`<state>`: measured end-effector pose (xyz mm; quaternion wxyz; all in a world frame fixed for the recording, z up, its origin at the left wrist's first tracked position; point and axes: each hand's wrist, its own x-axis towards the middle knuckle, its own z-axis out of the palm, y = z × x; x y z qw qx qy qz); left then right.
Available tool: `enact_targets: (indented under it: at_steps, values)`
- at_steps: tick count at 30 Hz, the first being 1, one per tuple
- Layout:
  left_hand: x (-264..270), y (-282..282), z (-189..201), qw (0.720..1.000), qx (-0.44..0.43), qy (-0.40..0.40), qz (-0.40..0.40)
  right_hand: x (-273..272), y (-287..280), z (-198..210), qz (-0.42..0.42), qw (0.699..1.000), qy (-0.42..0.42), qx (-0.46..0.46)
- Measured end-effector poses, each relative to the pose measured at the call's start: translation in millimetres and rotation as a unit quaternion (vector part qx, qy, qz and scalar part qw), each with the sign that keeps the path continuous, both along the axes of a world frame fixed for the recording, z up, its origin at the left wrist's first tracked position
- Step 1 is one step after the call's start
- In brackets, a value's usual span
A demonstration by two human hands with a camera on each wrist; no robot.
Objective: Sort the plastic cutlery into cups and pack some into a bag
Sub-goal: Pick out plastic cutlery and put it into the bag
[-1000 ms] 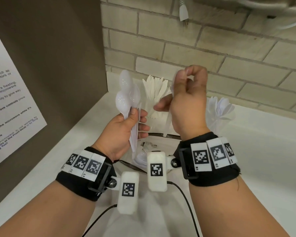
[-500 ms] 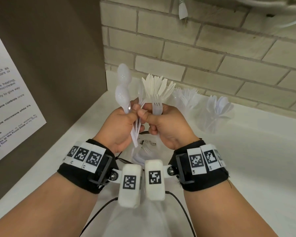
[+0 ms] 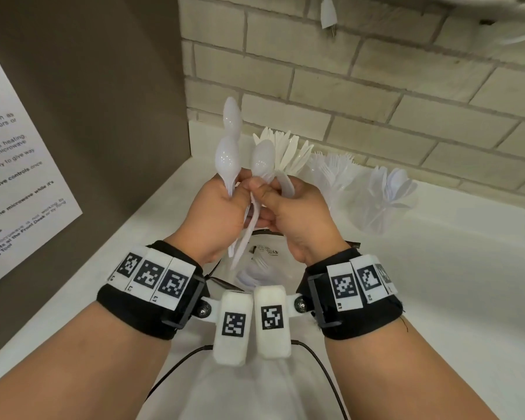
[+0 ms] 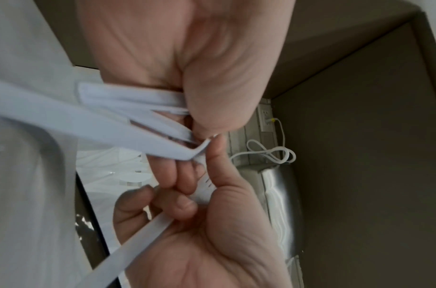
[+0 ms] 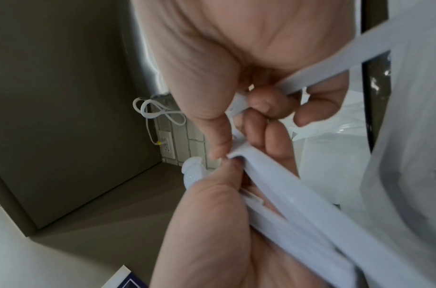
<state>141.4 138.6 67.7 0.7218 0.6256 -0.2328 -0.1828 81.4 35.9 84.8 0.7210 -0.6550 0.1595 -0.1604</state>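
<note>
My left hand (image 3: pixel 235 192) grips a bunch of white plastic spoons (image 3: pixel 227 159) by their handles, bowls up. My right hand (image 3: pixel 265 192) presses against it and holds a white plastic fork (image 3: pixel 285 183); its thumb lies at the base of a third spoon (image 3: pixel 262 156). In the left wrist view the left hand (image 4: pixel 199 120) clamps several handles (image 4: pixel 128 105), while the right hand (image 4: pixel 182 194) curls round the fork's handle (image 4: pixel 137 243). Behind stand clear cups of knives (image 3: pixel 288 150), forks (image 3: pixel 334 171) and spoons (image 3: pixel 388 189). The clear bag (image 3: pixel 267 262) lies below the hands.
A brown cabinet side (image 3: pixel 88 116) with a printed notice (image 3: pixel 15 183) walls off the left. A brick wall (image 3: pixel 376 101) runs along the back of the white counter (image 3: pixel 437 283). Black wrist cables (image 3: pixel 319 359) trail toward me.
The right hand came down from its raised position and met the left hand. It now holds a fork against the left hand's spoon bunch.
</note>
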Motion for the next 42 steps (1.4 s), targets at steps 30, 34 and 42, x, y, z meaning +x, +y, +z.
enact_targets:
  at_steps: [30,34,42]
  values:
    - [42.0,7.2,-18.2,0.991,0.131,0.021,0.033,162.5,-112.1,-44.6,-0.208,0.949,-0.058,-0.229]
    - [41.9,4.6,-21.0,0.991,0.129,0.023,0.023,159.6,-111.7,-49.7,-0.204,0.906,-0.023,-0.369]
    - [36.1,3.2,-22.0,0.990,0.138,0.019,-0.001,143.7,-103.8,-7.0,-0.174,0.898,0.001,-0.405]
